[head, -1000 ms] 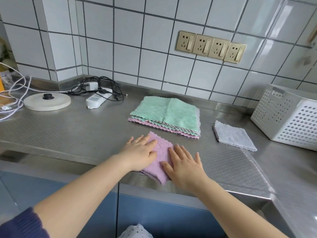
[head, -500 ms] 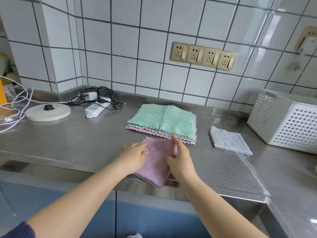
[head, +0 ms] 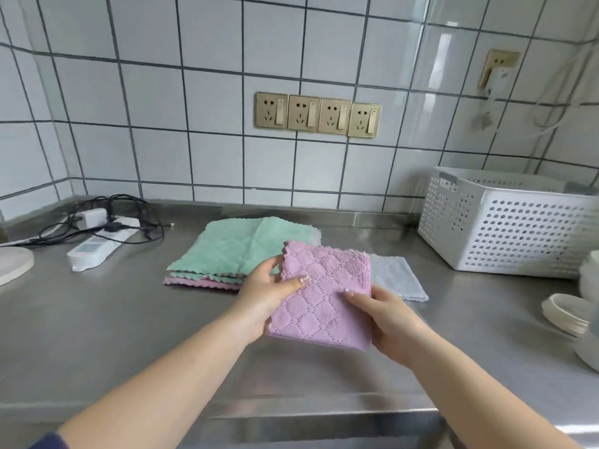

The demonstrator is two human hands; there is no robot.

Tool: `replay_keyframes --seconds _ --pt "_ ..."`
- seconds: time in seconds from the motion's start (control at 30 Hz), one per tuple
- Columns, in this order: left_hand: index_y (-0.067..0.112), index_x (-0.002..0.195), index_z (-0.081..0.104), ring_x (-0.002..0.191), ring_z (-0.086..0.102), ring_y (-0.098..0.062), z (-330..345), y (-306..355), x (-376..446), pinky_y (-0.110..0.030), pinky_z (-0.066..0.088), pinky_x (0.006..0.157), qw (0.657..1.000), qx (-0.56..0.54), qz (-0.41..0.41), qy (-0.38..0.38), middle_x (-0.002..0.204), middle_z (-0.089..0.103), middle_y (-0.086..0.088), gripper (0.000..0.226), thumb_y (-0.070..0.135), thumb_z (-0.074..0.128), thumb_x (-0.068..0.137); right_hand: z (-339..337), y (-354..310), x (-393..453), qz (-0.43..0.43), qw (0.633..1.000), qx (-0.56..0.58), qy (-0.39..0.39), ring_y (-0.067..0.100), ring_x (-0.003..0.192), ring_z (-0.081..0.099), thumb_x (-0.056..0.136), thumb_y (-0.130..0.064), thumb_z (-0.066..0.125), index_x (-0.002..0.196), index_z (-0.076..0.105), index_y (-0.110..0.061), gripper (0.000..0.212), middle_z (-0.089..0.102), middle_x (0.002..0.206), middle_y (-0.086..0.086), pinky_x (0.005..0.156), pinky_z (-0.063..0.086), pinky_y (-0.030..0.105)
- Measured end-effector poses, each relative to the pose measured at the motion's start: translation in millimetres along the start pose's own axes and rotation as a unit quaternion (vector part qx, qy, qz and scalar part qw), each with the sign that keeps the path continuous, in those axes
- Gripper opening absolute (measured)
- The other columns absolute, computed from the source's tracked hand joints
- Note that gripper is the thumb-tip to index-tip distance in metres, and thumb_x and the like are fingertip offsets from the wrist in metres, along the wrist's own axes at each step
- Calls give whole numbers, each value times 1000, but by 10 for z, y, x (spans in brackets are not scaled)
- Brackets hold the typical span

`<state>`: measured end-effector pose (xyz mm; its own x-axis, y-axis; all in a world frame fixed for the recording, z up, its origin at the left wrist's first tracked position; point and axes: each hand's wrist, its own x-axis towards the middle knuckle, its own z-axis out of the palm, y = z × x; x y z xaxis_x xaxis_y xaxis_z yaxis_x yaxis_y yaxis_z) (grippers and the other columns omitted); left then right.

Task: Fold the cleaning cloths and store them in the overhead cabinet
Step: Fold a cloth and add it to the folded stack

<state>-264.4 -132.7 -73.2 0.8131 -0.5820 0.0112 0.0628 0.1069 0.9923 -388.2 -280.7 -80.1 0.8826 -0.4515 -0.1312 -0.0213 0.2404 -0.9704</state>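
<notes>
A folded pink quilted cloth (head: pixel 324 293) is held above the steel counter (head: pixel 97 319) by both hands. My left hand (head: pixel 264 293) grips its left edge, thumb on top. My right hand (head: pixel 385 319) grips its right lower edge. Behind it lies a stack of unfolded cloths (head: pixel 233 251), green on top and pink at the bottom. A folded grey cloth (head: pixel 398 277) lies flat to the right, partly hidden by the pink one. No overhead cabinet is in view.
A white perforated basket (head: pixel 509 228) stands at the back right. White dishes (head: pixel 570 312) sit at the right edge. A power strip with black cables (head: pixel 103 244) and a round white base (head: pixel 13 264) lie at the left. Gold wall sockets (head: pixel 317 115) are on the tiles.
Both hands went from pressing the pink cloth flat on the counter to picking it up; it is now lifted and carried rightward, in front of the grey cloth.
</notes>
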Motion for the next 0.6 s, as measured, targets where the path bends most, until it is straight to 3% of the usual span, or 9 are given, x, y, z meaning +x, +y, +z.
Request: replay_keyframes --seconds 0.1,0.17,0.23,0.4,0.6 --pt "13 129 49 84 69 -15 345 -45 314 -27 56 72 998 38 -6 -48 98 71 -5 55 6 71 79 -406 -82 161 -5 998 -38 57 24 93 69 84 -9 66 114 61 -3 31 71 107 13 78 57 31" --pt "20 142 32 94 66 -18 545 -85 535 -34 52 84 996 46 -30 -65 111 66 -9 76 8 72 79 -655 -172 306 -21 992 -62 106 22 84 70 83 -10 68 110 64 -5 28 72 103 12 74 57 31" --pt "25 147 20 100 63 -21 752 -127 781 -36 47 85 996 46 -39 -67 119 62 -10 87 8 72 79 -907 -272 495 -33 986 -79 146 22 80 69 81 -13 71 108 64 -5 28 73 100 11 74 56 34" --pt "24 148 16 89 63 -21 1167 -216 1261 -32 47 73 996 52 -26 -74 112 65 -11 90 5 71 80 -1344 -450 964 -62 954 -189 224 26 91 68 80 -23 73 105 65 -9 29 72 101 9 89 54 42" --pt "20 149 10 100 56 -22 1433 -287 1612 -35 48 91 981 174 -29 -84 128 54 -17 90 10 69 82 -1566 -511 1306 -45 889 -371 264 26 102 60 89 -30 61 115 60 -7 35 65 108 8 87 44 31"
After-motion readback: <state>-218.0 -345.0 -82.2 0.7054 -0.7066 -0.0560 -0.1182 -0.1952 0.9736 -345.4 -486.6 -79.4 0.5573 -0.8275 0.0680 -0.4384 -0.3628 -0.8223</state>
